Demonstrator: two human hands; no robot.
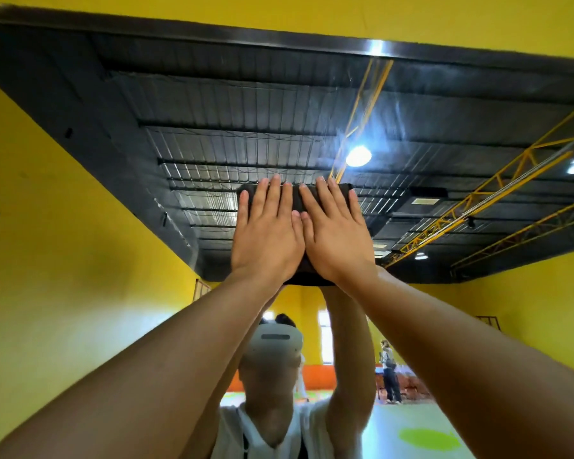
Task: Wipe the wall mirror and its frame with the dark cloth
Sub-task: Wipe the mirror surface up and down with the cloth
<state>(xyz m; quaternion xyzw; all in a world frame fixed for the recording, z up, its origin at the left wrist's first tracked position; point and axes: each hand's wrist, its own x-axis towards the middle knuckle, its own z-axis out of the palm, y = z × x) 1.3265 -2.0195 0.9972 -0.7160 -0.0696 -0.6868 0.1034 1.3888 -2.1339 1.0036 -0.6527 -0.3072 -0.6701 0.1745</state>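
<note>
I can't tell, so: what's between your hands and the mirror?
The dark cloth lies there, under the left hand and right hand, flat on the mirror; the head view shows it.

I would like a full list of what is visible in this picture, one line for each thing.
Wall mirror: one, reflective, fills most of the view.
Frame: one, dark, along the mirror's top.
Dark cloth: one, black, on the glass under both hands.
Wall: one, yellow, above the frame.
Lamps: three, white, reflected at right.
Headset: one, white, reflected bottom centre.
Standing person: one, reflected lower right.
Left hand: flat on the cloth.
Right hand: flat on the cloth.
</note>
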